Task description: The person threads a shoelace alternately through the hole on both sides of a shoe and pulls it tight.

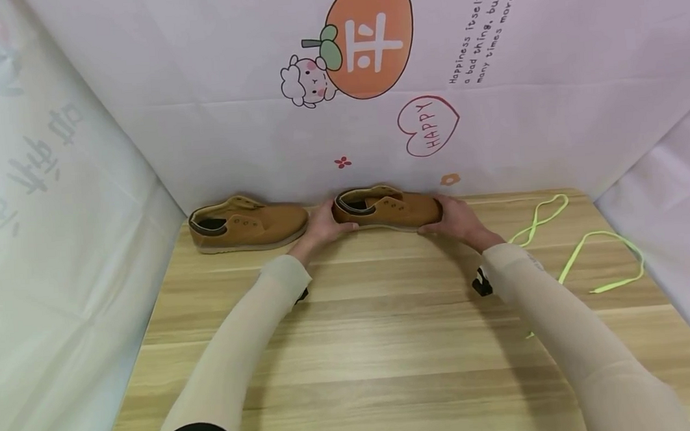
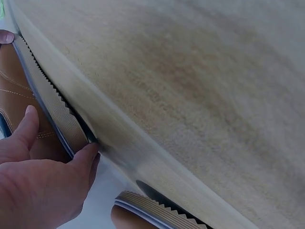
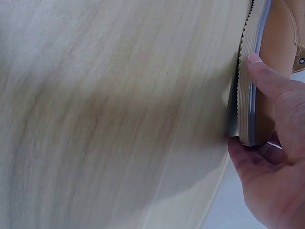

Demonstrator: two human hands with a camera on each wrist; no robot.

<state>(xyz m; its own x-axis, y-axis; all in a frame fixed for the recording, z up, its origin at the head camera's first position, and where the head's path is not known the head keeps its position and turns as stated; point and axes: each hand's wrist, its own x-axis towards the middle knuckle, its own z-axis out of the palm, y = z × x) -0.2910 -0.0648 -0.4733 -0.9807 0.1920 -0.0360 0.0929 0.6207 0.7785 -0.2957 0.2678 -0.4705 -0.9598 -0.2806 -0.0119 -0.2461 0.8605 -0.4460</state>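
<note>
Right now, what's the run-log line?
left hand: grips shoe at heel; right hand: grips its toe; other shoe: to its left; lace: to its right

Head cam: up high, faces fwd & down over tabletop [image 1: 375,344], widest & farthest off. L wrist cam: close-up, L hand [image 2: 43,183] at heel of brown shoe [image 2: 47,149]. R wrist cam: also close, R hand [image 3: 281,129] at its toe end [image 3: 266,114]. Same shoe in all 3 views.

A sleeve [image 1: 561,321] is hiding some lace [image 1: 618,285].
At upper right, the head view is clipping lettering [image 1: 480,38] and the right wrist view is cropping a shoe [image 3: 279,38].
</note>
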